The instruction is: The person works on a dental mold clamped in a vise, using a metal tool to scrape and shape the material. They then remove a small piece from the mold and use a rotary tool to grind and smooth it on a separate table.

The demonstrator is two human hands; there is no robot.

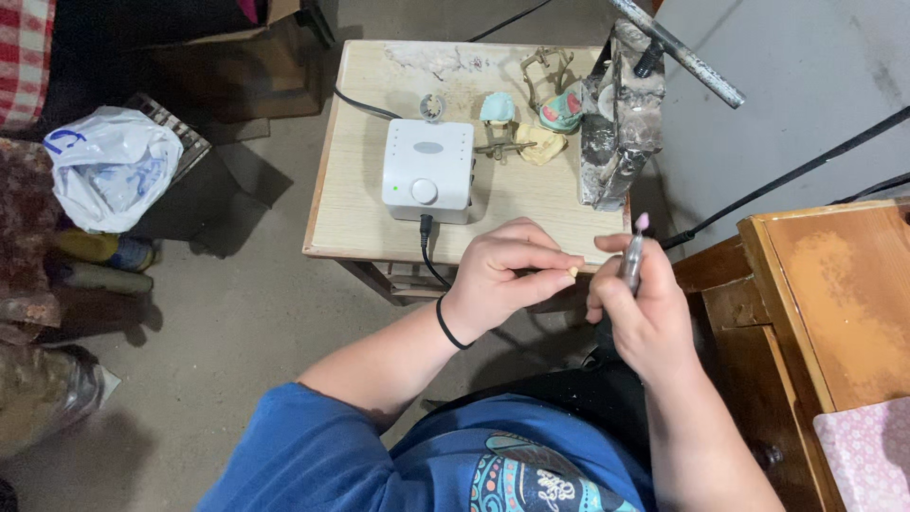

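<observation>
My left hand (507,275) pinches a tiny pale yellow piece (573,272) between thumb and fingertips, just in front of the small wooden table (355,204). My right hand (640,318) grips a slim metal rotary handpiece (631,261) like a pen, its pink grinding tip (643,221) pointing up and away. The tip sits a little to the right of the pale piece, not touching it. A black band circles my left wrist.
On the table stand a white control box (428,169) with a dial and black cable, several dental casts (540,142) with metal articulators, and a grimy metal stand (616,123). A wooden cabinet (834,303) is at right. A white plastic bag (112,166) lies on the floor at left.
</observation>
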